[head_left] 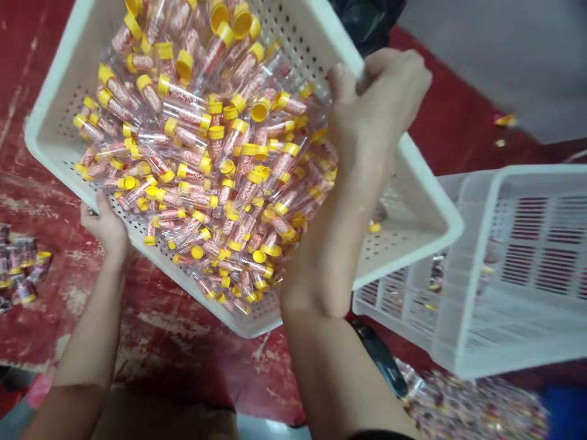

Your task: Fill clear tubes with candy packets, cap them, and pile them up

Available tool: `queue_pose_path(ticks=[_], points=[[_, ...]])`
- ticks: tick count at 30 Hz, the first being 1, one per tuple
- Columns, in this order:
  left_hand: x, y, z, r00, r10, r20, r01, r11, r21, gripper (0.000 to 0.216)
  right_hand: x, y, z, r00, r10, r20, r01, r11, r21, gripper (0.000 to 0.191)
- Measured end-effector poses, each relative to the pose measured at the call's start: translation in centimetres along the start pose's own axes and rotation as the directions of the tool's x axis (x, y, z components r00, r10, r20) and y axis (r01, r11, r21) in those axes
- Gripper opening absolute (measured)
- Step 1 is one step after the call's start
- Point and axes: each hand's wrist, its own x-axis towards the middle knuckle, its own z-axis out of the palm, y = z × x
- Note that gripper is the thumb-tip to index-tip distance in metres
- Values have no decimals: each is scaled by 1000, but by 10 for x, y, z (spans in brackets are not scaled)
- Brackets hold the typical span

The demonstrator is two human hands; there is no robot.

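Observation:
A white plastic basket (426, 183) with small holes in its walls is tilted in front of me. Inside it lies a heap of small clear tubes (188, 134) with yellow caps and pink-and-red contents. At the near left rim, my left hand (107, 226) grips the basket, its fingers partly hidden beneath the edge. My right hand (380, 85) is closed over the far right rim, and that forearm crosses in front of the basket, covering part of the tubes.
A second white slatted crate (477, 275) lies at the right, close to the basket. Below it are a heap of small wrapped pieces (472, 403) and a dark elongated object (380, 360). More small tubes (22, 266) lie at left on the worn red surface (183, 342). A black bag (367, 21) sits behind.

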Motion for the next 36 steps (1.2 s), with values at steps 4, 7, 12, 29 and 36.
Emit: queue_pose_path(ticks=[4,7,12,29,36], points=[[4,-5,-8,1000,14,17,-15,998,54,10,-10,-31,-12,983,180,25,-181,981,64,44],[6,-6,-9,1000,-17,15,15,992,123,11,-16,-33,-25,992,121,36,-122,992,28,47],[6,2,-10,988,-149,29,143,978,155,21,-17,-23,-31,998,21,63,-25,997,67,61],[-24,8,-73,986,-165,4,152,918,366,28,-51,-12,64,930,8,369,-64,988,140,38],[-41,9,-97,996,-90,4,76,864,499,16,-83,37,47,960,-32,277,-38,969,245,44]])
